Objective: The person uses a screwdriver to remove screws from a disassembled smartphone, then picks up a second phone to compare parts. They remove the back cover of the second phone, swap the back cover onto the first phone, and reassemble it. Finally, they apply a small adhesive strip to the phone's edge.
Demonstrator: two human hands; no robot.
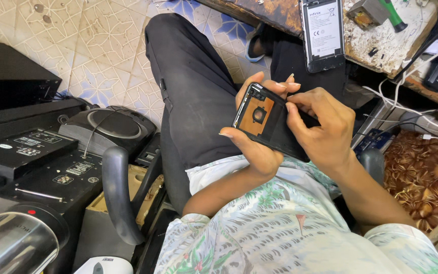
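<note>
Phone point(265, 122) with its back cover off sat in both hands, held over the lap, above a black trouser leg point(191, 96) and a leaf-print shirt point(259, 223); exposed inner frame faced up, showing a copper-brown plate with a dark round opening near the camera end.

Left hand point(252, 147) cradled it from below, fingers curled round the near long edge and the top end, long nails showing past the rim; right hand point(325, 129) closed over the other end, thumb pressing on the open back, fingers wrapped beneath; both hands clamped on the one device, close together, almost touching.

Handling, as judged: light and stiff, a flat slab easily borne by one palm; bare frame probably less slippery than a glossy cover, but fragile where opened; the copper plate and small parts by the camera corner looked best left untouched. Safest hold seemed the long edges and corners, as the left hand had it; thumb pressure on the open middle risked flexing or marking it; screen side hidden, condition not seen.

Nearby: second opened phone point(323, 33) lying on a worn workbench point(396, 48); green-handled tool point(394, 15) well apart; black audio gear point(41, 162) at left.
</note>
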